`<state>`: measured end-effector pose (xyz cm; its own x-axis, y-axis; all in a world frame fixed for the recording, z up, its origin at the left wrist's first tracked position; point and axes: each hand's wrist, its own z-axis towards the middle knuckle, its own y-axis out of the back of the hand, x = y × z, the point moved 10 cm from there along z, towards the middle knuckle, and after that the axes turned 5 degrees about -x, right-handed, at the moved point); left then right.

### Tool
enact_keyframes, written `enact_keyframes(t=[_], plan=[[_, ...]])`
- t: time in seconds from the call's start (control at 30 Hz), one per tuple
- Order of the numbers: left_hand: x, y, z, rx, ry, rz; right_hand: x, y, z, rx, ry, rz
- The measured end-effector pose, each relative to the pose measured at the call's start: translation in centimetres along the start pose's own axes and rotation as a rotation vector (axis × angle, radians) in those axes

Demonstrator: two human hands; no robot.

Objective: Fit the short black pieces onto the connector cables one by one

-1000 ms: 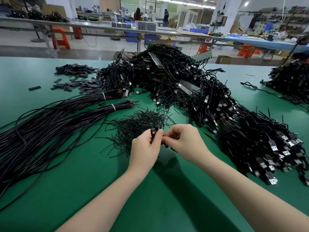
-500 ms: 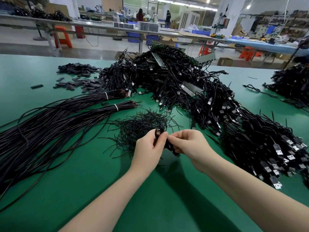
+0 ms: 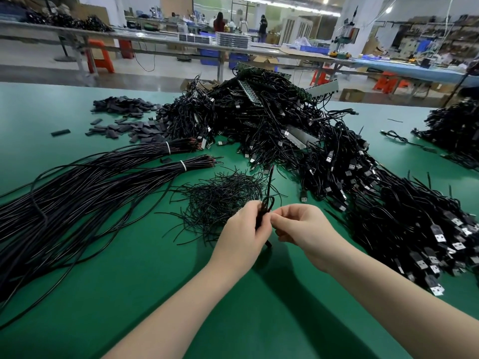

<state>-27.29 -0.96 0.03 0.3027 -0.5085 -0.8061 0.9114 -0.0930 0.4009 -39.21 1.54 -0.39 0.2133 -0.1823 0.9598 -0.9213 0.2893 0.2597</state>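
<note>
We hold a looped black cable (image 3: 267, 207) between our two hands above the green desk (image 3: 129, 294). Our left hand (image 3: 242, 238) curls its fingers (image 3: 255, 211) around the loop, hiding most of it; only the top bend and a short end below the palm show. Our right hand (image 3: 302, 226) pinches something small against the cable, but whether that is a short black piece we cannot tell. The thin black strands (image 3: 220, 200) lie heaped just beyond our hands. Flat black pieces (image 3: 124, 125) lie scattered at far left, well apart. The connector cable heap (image 3: 337, 161) crowds the right side and runs off the frame edge; tied cable bundles (image 3: 90, 182) fill the left. Bare desk lies open near us.
</note>
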Motion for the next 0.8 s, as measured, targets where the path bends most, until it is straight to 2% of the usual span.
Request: enact_keyframes(t=[0.17, 0.27, 0.37, 0.47, 0.67, 0.8], plan=[[0.7, -0.1, 0.3, 0.05, 0.164, -0.255, -0.5, -0.9, -0.5, 0.147, -0.083, 0.105], [0.9, -0.8, 0.1, 0.147, 0.269, -0.475, -0.4, -1.1, -0.8, 0.241, -0.132, 0.149], [1.1, -1.1, 0.2, 0.221, 0.296, -0.49, -0.7, -1.0, -1.0, 0.293, -0.178, 0.127], [1.3, -1.7, -0.1, 0.268, 0.335, -0.496, -1.1, -0.6, -1.2, 0.293, -0.202, 0.08], [1.5, -2.1, -0.5, 0.183, 0.348, -0.507, -1.6, 0.0, -1.0, 0.204, -0.252, 0.083], [1.9, -2.8, -1.1, 0.368, 0.492, -0.712, -1.5, -0.3, -1.1, 0.239, -0.277, 0.115]])
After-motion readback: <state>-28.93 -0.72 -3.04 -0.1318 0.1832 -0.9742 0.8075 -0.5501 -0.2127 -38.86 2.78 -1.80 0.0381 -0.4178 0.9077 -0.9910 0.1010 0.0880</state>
